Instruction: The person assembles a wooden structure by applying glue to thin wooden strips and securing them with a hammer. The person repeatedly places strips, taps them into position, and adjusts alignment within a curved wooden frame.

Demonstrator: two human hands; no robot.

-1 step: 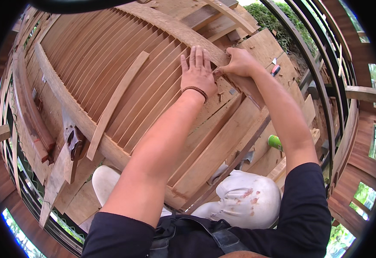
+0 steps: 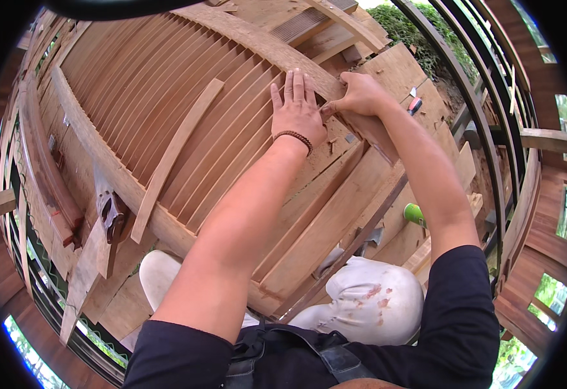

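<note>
A large slatted wooden shutter panel lies in front of me, its thin slats (image 2: 160, 84) running in parallel between two long rails. My left hand (image 2: 298, 117), with a beaded bracelet at the wrist, lies palm down on the last slats beside the far rail (image 2: 257, 37). Its fingers are stretched out and hold nothing. My right hand (image 2: 361, 95) is closed over that rail near its right end, thumb on the inner side and fingertips hidden behind the wood. Across the slats and the near rail (image 2: 95, 139) rests a loose wooden strip (image 2: 176, 155).
A red-handled tool (image 2: 415, 106) lies on the boards right of my right hand. A green can (image 2: 414, 214) is beside my right forearm. Curved dark wooden pieces (image 2: 53, 175) and a plastic-wrapped tool (image 2: 111, 217) lie at left. Metal railings (image 2: 491, 129) stand at right.
</note>
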